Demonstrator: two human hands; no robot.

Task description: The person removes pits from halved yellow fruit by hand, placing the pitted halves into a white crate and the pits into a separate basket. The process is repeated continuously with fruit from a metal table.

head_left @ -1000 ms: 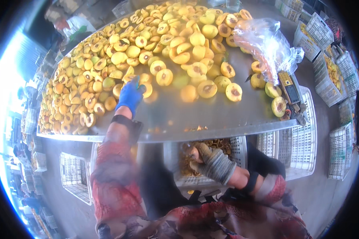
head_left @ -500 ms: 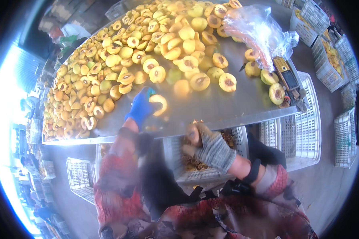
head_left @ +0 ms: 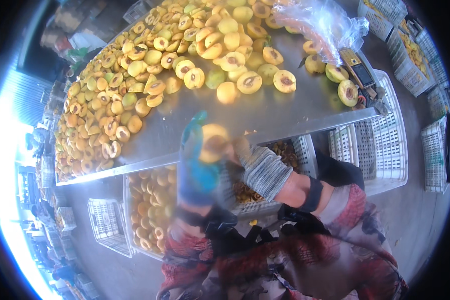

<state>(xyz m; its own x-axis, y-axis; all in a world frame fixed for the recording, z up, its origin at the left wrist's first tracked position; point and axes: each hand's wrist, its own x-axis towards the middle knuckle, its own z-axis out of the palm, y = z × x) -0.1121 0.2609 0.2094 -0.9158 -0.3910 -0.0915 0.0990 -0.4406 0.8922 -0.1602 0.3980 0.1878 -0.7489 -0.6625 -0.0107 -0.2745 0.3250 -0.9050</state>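
Observation:
My left hand [head_left: 199,157], in a blue and teal glove smeared by motion, grips a yellow peach half [head_left: 214,140] in front of the metal table's near edge. Its cut side shows a brownish middle. Close against that fruit is my right hand [head_left: 262,167] in a grey knitted glove, its fingers curled; whatever they hold is hidden. A large heap of halved yellow peaches [head_left: 137,67] covers the far and left parts of the metal table [head_left: 170,127]. Several halves, cut side up, lie nearest to me, among them one peach half [head_left: 285,81].
Below the edge, a white crate [head_left: 307,152] holds brown pits or scraps; another crate [head_left: 129,200] holds peach halves. A clear plastic bag [head_left: 325,30] and a yellow device with a dark screen [head_left: 357,67] lie at the table's right. More crates [head_left: 410,62] stand beyond.
My left hand has come back from the table toward me with the peach half, meeting my right hand. The view has shifted, showing the crate of peach halves under the edge.

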